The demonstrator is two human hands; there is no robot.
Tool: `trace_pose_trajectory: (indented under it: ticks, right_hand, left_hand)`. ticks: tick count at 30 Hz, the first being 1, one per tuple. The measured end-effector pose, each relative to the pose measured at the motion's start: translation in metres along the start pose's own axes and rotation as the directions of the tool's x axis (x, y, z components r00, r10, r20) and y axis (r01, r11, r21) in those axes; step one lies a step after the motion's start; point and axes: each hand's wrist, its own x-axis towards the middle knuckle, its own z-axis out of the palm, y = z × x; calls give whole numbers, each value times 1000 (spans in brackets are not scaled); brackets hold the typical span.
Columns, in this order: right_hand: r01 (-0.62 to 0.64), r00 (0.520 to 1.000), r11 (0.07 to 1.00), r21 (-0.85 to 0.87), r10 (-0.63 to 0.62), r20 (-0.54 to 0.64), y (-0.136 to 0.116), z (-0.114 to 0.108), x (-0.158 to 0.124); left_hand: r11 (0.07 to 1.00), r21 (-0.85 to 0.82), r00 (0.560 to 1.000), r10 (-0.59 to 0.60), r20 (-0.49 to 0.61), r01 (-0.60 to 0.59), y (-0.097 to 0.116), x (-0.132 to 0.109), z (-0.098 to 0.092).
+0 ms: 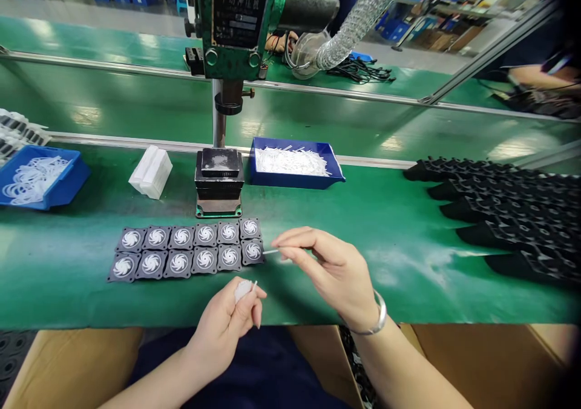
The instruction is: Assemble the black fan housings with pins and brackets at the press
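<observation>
My right hand (329, 270) pinches a thin white stick (271, 251) between thumb and fingertips. The stick points left, its tip close to the right end of two rows of square black parts (205, 260) with white swirl centres. Whether it touches the end part, I cannot tell. Below these rows, my left hand (229, 318) is closed around a small clump of white sticks (243, 289), and one end pokes out past the thumb. The palm hides most of the clump.
A green hand press (236, 28) with a black base (219, 182) stands behind the rows. Beside it are a blue bin (295, 181) of white sticks and a white block (151, 173). Another blue bin (68, 185) holds white rings. Black parts (512, 215) lie in rows at right.
</observation>
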Motion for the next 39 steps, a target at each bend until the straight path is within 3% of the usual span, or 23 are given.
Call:
trace_pose_trajectory:
  ticks: [3, 7, 15, 22, 27, 33, 35, 37, 39]
  right_hand:
    - [74, 996, 987, -139, -65, 65, 6, 4, 7]
    - [180, 982, 962, -204, -163, 94, 15, 16, 11]
    - [201, 978, 959, -202, -183, 102, 21, 18, 14]
    - [227, 970, 958, -175, -207, 125, 24, 21, 15]
    - [248, 962, 946, -209, -214, 172, 31, 25, 19]
    - [219, 960, 936, -276, -258, -113, 7, 7, 18]
    - [213, 977, 960, -180, -210, 36, -2, 5, 12]
    - [171, 950, 985, -35, -156, 270, -5, 10, 5]
    - [111, 921, 992, 54, -123, 369, -4, 19, -2]
  left_hand:
    - [999, -11, 999, -32, -13, 32, -3, -1, -2]
    - [999, 11, 999, -47, -22, 47, -6, -4, -5]
    - [998, 33, 999, -47, -13, 48, -8, 0, -10]
    - [970, 242, 997, 2, -77, 16, -6, 1, -16]
    - [962, 272, 997, 25, -69, -6, -6, 3, -18]
    - [960, 278, 999, 34, -38, -23, -5, 2, -18]
    - [959, 281, 999, 45, -13, -40, -2, 2, -17]
    - [955, 291, 998, 61, 13, -62, 2, 1, -16]
    - [946, 311, 996, 83, 29, -88, 6, 0, -16]
